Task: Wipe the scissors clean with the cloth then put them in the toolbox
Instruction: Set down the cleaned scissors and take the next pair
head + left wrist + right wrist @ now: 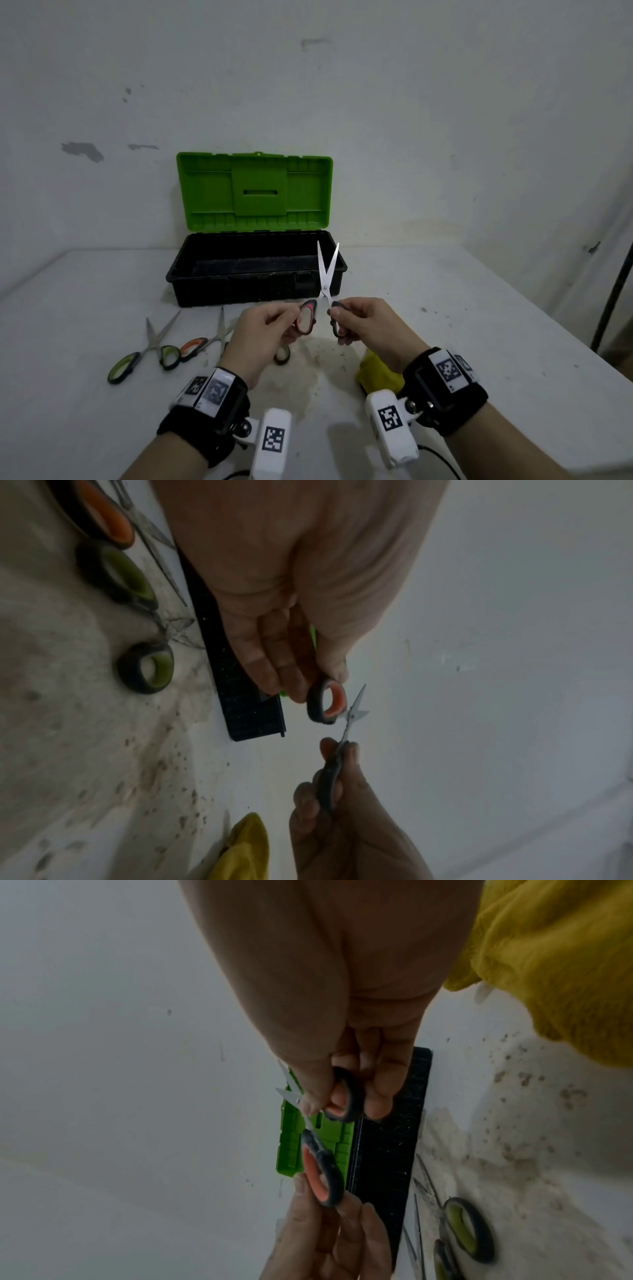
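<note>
Black wrist straps [205,416] with square-coded tags, white tagged camera blocks [390,423], thin black cables.

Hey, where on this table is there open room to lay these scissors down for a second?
Bare table lies right of the toolbox, beyond the yellow cloth. The near-left corner, in front of the green-handled scissors, is also free. It is crowded left of the toolbox front, where those and the orange-handled scissors lie close together.

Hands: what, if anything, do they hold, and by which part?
Red-and-black-handled steel scissors, blades open: left hand grips one handle loop, right hand the other.
</note>
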### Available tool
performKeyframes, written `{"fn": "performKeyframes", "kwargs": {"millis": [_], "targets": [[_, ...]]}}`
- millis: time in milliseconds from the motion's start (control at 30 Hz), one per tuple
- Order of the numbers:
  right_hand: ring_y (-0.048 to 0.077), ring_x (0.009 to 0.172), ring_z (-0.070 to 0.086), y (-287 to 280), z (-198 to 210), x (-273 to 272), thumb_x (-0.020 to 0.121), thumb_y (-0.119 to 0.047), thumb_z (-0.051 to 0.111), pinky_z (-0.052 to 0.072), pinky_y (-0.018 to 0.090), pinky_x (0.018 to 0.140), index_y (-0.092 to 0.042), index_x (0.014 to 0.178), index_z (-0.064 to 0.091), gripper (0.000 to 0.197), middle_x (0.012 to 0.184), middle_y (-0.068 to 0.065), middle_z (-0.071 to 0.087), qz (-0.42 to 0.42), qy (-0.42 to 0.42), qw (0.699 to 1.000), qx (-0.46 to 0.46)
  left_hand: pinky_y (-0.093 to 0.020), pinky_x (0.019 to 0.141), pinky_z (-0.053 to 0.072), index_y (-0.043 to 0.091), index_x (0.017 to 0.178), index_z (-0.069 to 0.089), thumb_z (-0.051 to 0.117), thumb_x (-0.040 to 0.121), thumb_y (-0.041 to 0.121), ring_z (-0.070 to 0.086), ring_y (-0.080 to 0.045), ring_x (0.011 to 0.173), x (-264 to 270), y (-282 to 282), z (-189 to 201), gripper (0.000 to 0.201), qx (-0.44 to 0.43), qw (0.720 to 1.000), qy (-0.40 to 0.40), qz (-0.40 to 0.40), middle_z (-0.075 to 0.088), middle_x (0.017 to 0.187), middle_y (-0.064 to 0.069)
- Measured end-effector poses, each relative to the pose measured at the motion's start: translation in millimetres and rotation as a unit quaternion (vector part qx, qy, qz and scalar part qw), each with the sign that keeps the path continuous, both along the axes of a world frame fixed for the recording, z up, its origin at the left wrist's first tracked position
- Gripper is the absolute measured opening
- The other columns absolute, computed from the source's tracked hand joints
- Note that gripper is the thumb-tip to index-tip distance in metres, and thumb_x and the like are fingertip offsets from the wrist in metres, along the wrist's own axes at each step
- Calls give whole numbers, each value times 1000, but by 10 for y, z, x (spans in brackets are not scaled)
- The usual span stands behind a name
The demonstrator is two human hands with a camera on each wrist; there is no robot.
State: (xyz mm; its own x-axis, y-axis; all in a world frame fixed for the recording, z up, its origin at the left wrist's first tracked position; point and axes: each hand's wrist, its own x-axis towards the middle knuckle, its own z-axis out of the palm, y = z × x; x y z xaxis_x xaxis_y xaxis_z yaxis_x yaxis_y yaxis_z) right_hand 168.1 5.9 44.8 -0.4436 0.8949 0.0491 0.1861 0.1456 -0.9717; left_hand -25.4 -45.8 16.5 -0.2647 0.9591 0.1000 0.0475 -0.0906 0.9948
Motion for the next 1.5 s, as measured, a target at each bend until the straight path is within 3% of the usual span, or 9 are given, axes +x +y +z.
{"fn": "performKeyframes", "kwargs": {"millis": [133, 400, 567, 667, 800, 933, 1033, 1233, 1500], "targets": [[20, 62, 58, -16, -30, -70, 96, -16, 59, 51, 30, 65, 3, 89, 66, 22, 67, 8, 60, -2, 21, 1000, -6, -31, 73, 57, 3, 82, 77, 64, 96, 14, 70, -22, 74, -71, 18, 26, 21, -7, 1000, 6, -16, 76, 85, -17], [20, 60, 56, -77, -132, -249, 94, -17, 62, 51, 31, 64, 5, 96, 69, 23, 66, 9, 59, -41, 50, 998, -26, -27, 69, 59, 12, 76, 77, 65, 95, 12, 72, -20, 71, 5, -35, -14, 23, -19, 999, -18, -25, 77, 80, -13], [18, 57, 61, -127, -58, -260, 89, -29, 68, 50, 33, 59, -14, 101, 54, 24, 66, 6, 63, -98, 5, 994, 54, -27, 70, 59, 8, 88, 76, 64, 96, 12, 75, -19, 74, -7, -42, 18, 14, -32, 998, -39, -28, 78, 82, -11], [22, 62, 61, -149, -50, -301, 79, -42, 74, 50, 39, 58, -21, 83, 46, 35, 70, 7, 63, -155, -54, 973, 163, -29, 73, 60, 9, 92, 76, 64, 96, 12, 75, -20, 76, 19, -33, 72, 13, -15, 998, -59, -19, 78, 83, -11], [8, 68, 56, -157, -56, -396, 76, -45, 76, 48, 25, 61, -23, 82, 57, 29, 83, -8, 60, -200, -121, 939, 253, -32, 75, 61, 14, 93, 76, 67, 94, 12, 76, -24, 79, 26, -14, 142, 9, 18, 999, -42, -7, 78, 83, -12], [9, 83, 56, -123, -25, -462, 81, -42, 73, 43, 18, 71, -18, 98, 68, 30, 95, -6, 59, -211, -178, 915, 295, -30, 72, 59, 14, 94, 75, 67, 94, 11, 76, -24, 79, -11, 36, 180, 8, 17, 999, -35, -3, 78, 84, -11], [7, 73, 51, -77, 25, -536, 84, -47, 66, 32, 13, 58, -24, 84, 66, 23, 79, -8, 57, -207, -192, 912, 298, -30, 73, 59, 11, 98, 75, 68, 94, 14, 76, -22, 81, -92, 84, 183, 9, 12, 1000, -15, -10, 78, 86, -10], [15, 47, 36, 211, 113, -558, 87, -44, 64, 29, 32, 49, -3, 61, 54, 50, 50, 2, 42, -214, -215, 914, 269, -32, 73, 59, 19, 94, 73, 63, 97, 22, 70, -18, 86, -790, 305, 290, 11, 35, 990, 90, 105, 73, 89, -4], [22, 49, 49, 1097, 387, -787, 84, -44, 69, 36, 24, 49, -12, 56, 46, 49, 56, 5, 49, -232, -316, 899, 195, -46, 102, 48, 14, 119, 68, 61, 97, 29, 62, -31, 113, -1988, 922, 300, 28, -19, 945, 238, 226, 68, 121, -12]]}}
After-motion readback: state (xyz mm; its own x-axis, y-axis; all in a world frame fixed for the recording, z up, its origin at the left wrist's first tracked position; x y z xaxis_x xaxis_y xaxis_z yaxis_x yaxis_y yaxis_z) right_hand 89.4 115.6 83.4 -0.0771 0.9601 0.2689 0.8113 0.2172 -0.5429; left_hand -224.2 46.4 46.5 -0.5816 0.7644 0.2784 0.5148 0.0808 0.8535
